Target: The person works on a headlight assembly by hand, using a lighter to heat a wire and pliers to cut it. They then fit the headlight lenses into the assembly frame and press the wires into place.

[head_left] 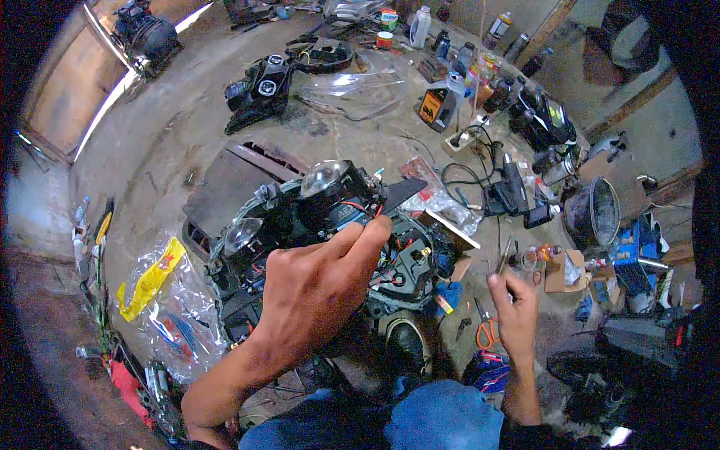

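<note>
A black headlight assembly [300, 214] with two clear projector lenses sits on the floor in front of me. My left hand [319, 289] rests on top of it, fingertips pinching red wiring near the lens housing. My right hand [514, 304] is lower right, apart from the assembly, closed around a thin metal tool [504, 259] that points upward. My knees in blue trousers [420, 420] show at the bottom edge.
Orange-handled scissors [486, 330] lie beside my right hand. A second headlight unit [259, 90] and a clear lens cover [356, 86] lie farther off. Bottles, cables and a soldering tool [514, 184] crowd the right. A plastic bag [161, 300] lies on the left.
</note>
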Tool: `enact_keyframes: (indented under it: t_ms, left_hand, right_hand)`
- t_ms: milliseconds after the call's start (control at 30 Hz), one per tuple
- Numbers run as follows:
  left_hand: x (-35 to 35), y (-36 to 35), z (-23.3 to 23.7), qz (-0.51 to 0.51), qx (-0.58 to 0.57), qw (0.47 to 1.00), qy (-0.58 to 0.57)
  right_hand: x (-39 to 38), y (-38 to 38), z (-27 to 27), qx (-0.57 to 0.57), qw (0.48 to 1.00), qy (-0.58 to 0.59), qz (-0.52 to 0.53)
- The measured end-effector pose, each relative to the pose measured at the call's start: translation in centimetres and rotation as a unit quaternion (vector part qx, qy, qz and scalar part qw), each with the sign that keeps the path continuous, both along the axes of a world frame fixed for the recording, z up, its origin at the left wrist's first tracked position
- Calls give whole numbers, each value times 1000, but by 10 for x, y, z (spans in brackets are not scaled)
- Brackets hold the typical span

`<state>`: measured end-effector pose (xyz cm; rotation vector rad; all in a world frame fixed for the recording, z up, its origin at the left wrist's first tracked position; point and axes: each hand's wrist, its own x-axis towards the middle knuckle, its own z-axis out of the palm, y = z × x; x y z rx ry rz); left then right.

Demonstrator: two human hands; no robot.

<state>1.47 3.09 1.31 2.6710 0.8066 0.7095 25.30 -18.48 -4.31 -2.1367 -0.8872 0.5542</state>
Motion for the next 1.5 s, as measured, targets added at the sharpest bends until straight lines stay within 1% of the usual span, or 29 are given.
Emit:
enact_keyframes:
  t_ms: [33,100,200,300,333,400,467,567,667,767,900,1000,1100,1200,1400,1500]
  left_hand:
    - [0,0,0,-2,0,1000,0]
    - [0,2,1,-5,1,1000,1]
    - [2,6,0,-14,18,1000,3]
    - [0,10,4,-28,15,999,19]
    - [0,11,5,-29,12,999,26]
    - [0,12,7,-32,5,999,42]
    - [1,13,9,-32,4,998,62]
    - [3,17,16,-45,-8,995,84]
    - [4,20,18,-56,-14,995,80]
    - [3,22,14,-63,-12,996,64]
    - [2,22,13,-65,-4,996,69]
    - [2,23,10,-67,-4,996,55]
    - [3,23,10,-64,3,996,56]
    - [6,19,10,-58,10,997,54]
    - [6,21,9,-81,23,996,21]
    - [7,21,8,-81,19,997,7]
  right_hand:
    - [-1,-3,-5,11,997,-71,27]
    - [-3,-6,-11,34,973,-212,81]
    - [3,-21,-23,-33,983,-175,38]
    - [1,-13,-5,-157,987,-39,-2]
    - [-4,-4,1,-75,995,-63,19]
    - [-23,23,14,88,988,-110,59]
    - [-36,49,43,89,985,-95,115]
    - [-44,88,59,148,953,-171,204]
    - [-40,119,64,179,900,-284,278]
    - [-39,134,62,192,866,-338,315]
    - [-41,141,57,222,853,-356,311]
    - [-44,144,54,209,858,-359,302]
    - [-42,148,48,224,859,-345,305]
    - [-42,154,41,270,846,-354,294]
    - [-44,157,39,298,829,-372,292]
    - [-44,155,46,277,818,-402,303]
